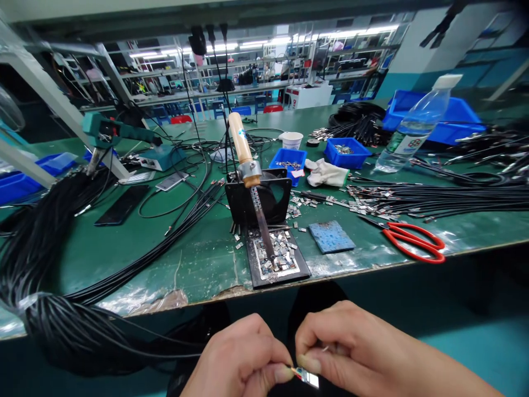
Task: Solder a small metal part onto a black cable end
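Scuffed green workbench (206,264), 2 hands (243,353) (351,344) pinching a small flat silver connector (309,379), its wired end (295,372) red and orange

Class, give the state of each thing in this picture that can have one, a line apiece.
Left hand: pinched on a wire
Right hand: curled near the connector, grip unclear
Iron: clamped, pointing down
Scissors: lying flat
Bottle: capped
Cup: upright
Glove: crumpled
Sponge: flat, darkened at its far edge
Phone: flat, screen dark
Cable bundle: tied
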`<state>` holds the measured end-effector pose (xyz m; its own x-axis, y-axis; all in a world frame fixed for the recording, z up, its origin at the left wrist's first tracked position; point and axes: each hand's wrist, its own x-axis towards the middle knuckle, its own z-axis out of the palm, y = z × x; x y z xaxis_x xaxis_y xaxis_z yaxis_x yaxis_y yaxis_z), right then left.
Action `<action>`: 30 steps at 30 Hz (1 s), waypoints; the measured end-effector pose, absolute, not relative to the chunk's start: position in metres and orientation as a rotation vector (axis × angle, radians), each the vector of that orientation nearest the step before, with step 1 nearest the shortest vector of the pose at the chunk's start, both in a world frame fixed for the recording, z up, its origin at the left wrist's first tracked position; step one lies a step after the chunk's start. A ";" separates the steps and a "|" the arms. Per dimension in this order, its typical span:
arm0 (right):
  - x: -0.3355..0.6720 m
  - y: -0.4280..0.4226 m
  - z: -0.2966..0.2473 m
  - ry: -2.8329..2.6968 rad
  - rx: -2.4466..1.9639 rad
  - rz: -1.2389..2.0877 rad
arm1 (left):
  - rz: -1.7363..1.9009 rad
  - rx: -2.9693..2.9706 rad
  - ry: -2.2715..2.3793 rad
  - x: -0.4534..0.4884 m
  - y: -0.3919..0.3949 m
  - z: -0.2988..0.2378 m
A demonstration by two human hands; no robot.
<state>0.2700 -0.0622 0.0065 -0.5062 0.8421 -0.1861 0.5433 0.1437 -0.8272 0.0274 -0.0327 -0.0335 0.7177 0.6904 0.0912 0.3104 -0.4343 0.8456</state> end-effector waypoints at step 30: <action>0.262 -0.056 0.020 -2.567 -1.324 0.952 | 0.492 2.083 0.828 0.031 -0.032 -0.039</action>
<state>0.2616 -0.0555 0.0200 -0.6168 0.7644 -0.1878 0.7020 0.4262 -0.5706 0.0307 -0.0317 -0.0387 0.7073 0.7049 0.0531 0.3838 -0.4460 0.8086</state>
